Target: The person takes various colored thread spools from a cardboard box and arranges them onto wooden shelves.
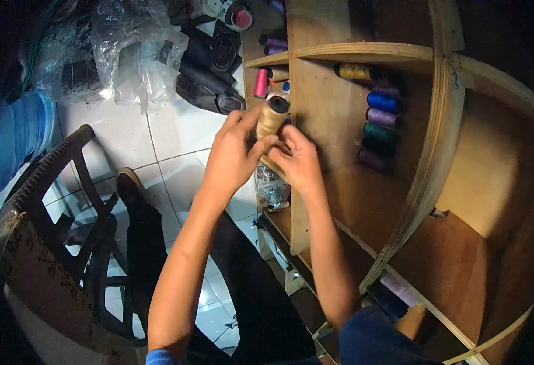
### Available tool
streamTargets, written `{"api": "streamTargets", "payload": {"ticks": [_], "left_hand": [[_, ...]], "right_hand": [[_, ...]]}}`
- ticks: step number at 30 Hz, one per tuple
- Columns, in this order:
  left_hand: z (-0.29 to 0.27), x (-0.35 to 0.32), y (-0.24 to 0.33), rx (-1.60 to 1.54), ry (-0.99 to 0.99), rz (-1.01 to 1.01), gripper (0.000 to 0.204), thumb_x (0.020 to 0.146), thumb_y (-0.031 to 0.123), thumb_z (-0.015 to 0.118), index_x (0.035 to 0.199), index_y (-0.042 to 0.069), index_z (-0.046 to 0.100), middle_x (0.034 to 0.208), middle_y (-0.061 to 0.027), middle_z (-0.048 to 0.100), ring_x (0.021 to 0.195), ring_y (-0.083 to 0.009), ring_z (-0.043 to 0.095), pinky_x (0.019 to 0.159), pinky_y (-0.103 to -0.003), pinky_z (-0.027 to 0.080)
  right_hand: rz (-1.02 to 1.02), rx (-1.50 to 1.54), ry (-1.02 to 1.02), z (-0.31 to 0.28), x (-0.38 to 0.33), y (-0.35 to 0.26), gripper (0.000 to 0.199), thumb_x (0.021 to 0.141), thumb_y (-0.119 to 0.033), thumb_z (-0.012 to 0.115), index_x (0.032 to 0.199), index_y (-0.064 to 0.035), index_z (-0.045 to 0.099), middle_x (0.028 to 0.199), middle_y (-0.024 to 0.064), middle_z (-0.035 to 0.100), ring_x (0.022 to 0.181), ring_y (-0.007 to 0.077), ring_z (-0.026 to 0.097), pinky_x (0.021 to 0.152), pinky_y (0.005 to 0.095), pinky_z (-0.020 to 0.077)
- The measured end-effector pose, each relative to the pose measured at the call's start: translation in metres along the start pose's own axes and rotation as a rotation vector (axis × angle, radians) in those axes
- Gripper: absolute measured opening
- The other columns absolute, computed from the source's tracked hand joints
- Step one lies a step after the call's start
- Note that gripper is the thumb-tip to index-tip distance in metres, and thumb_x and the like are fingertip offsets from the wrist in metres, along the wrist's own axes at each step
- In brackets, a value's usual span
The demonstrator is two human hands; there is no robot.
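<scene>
A cone-shaped spool of beige thread (pixel 269 124) is held up in front of the wooden shelf, its dark hollow end facing up toward me. My left hand (pixel 231 151) is closed round its left side, the thumb reaching across below it. From the other side my right hand (pixel 299 159) closes on the spool's lower part with bent fingers; the exact fingertip contact is partly hidden. Just behind the spool, a pink thread spool (pixel 261 83) stands in a narrow compartment. Below my hands, a clear plastic bag (pixel 272 186) lies in a lower compartment.
The wooden shelf (pixel 364 52) fills the right side, with blue (pixel 383 101), lilac, green and yellow spools inside. Dark shoes (pixel 225 45) and plastic wrapping (pixel 136 45) lie at the upper left. A dark chair (pixel 48 155) and a blue water bottle (pixel 20 137) stand left.
</scene>
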State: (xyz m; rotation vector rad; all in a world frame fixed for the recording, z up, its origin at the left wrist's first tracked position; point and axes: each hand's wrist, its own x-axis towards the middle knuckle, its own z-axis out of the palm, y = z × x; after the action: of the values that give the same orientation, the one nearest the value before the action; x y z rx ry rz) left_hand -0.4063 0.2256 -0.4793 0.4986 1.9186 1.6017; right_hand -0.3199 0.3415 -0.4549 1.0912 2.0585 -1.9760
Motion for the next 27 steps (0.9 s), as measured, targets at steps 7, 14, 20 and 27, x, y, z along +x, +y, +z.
{"api": "streamTargets", "payload": {"ticks": [7, 14, 20, 27], "left_hand": [[-0.001, -0.002, -0.006, 0.036, 0.062, 0.002, 0.105, 0.066, 0.020, 0.079, 0.142, 0.001, 0.009, 0.125, -0.0260, 0.045, 0.114, -0.0344, 0.048, 0.089, -0.037, 0.043], [-0.021, -0.039, -0.033, 0.123, 0.013, -0.075, 0.110, 0.066, 0.016, 0.079, 0.143, 0.003, 0.002, 0.134, -0.0262, 0.037, 0.125, -0.0340, 0.039, 0.099, -0.038, 0.035], [-0.030, -0.066, -0.043, 0.121, -0.061, -0.196, 0.105, 0.067, 0.009, 0.076, 0.143, 0.003, 0.004, 0.134, -0.0273, 0.035, 0.125, -0.0392, 0.036, 0.101, -0.039, 0.035], [-0.052, -0.075, -0.050, 0.165, -0.062, -0.225, 0.103, 0.069, 0.007, 0.075, 0.145, 0.011, 0.005, 0.137, -0.0216, 0.037, 0.124, -0.0338, 0.040, 0.093, -0.040, 0.042]], "right_hand": [[-0.131, -0.054, 0.316, -0.017, 0.037, 0.013, 0.033, 0.075, -0.010, 0.071, 0.104, -0.0014, 0.056, 0.098, 0.0071, 0.063, 0.090, 0.0135, 0.059, 0.080, 0.0280, 0.0460], [-0.143, 0.200, 0.737, -0.093, 0.130, 0.035, 0.030, 0.070, -0.004, 0.072, 0.097, -0.0036, 0.059, 0.096, 0.0063, 0.064, 0.082, 0.0145, 0.061, 0.066, 0.0276, 0.0502], [-0.168, -0.573, 1.120, -0.114, 0.183, 0.047, 0.042, 0.060, -0.014, 0.083, 0.088, 0.0041, 0.058, 0.078, 0.0098, 0.064, 0.071, 0.0208, 0.062, 0.067, 0.0330, 0.0509], [-0.052, -0.529, 1.204, -0.123, 0.188, 0.057, 0.036, 0.053, -0.019, 0.085, 0.068, -0.0014, 0.057, 0.068, 0.0098, 0.065, 0.062, 0.0238, 0.063, 0.064, 0.0357, 0.0504]]}}
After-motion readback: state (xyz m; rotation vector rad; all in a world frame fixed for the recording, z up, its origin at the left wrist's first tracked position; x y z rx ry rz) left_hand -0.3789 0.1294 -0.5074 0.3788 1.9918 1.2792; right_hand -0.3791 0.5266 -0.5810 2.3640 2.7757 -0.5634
